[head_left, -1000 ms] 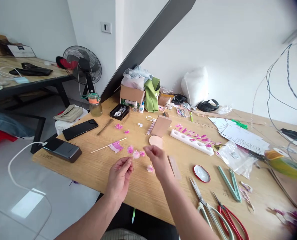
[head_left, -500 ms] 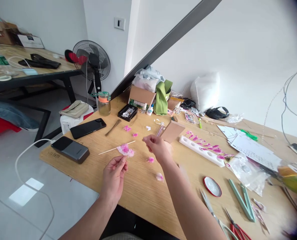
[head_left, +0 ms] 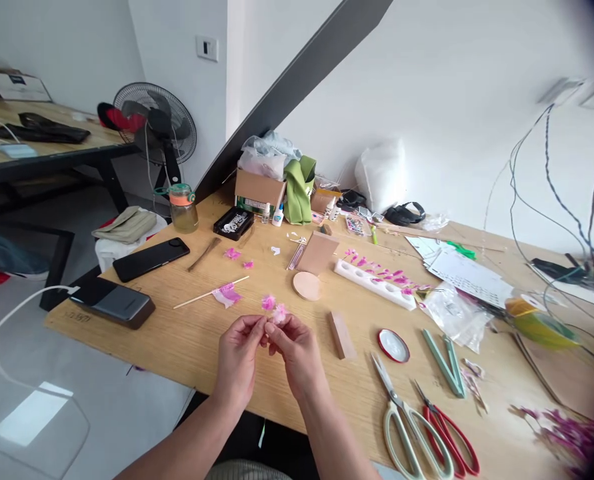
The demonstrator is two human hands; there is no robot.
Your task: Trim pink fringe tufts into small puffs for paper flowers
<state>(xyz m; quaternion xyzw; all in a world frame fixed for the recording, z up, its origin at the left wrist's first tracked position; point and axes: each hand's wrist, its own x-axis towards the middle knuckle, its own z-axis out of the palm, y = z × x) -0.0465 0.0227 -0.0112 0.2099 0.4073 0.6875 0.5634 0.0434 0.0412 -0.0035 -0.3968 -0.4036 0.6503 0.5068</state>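
Both of my hands meet above the front part of the wooden table. My left hand (head_left: 239, 353) is closed, thumb and forefinger pinched together. Against it, my right hand (head_left: 299, 350) is pinched too, its fingertips touching the left ones. From between the fingertips rises a small pink-and-white flower (head_left: 279, 313); its lower end is hidden by the fingers. Just behind lies another pink flower (head_left: 268, 302). A thin wooden stick (head_left: 197, 298) with a pink-and-white patterned piece (head_left: 227, 295) at it rests to the left. Further back are two more pink pieces (head_left: 231, 253).
Right of my hands lie a pinkish block (head_left: 343, 335), a round lid (head_left: 393, 345), scissors (head_left: 395, 393), red-handled pliers (head_left: 444, 427) and a green folded tool (head_left: 444, 363). A white holder (head_left: 375, 285) stands behind. A power bank (head_left: 111, 303) and phone (head_left: 151, 259) lie left.
My right hand has come back from over the table's middle to meet my left hand. The flower is now between both hands' fingertips. The view has turned to the right.
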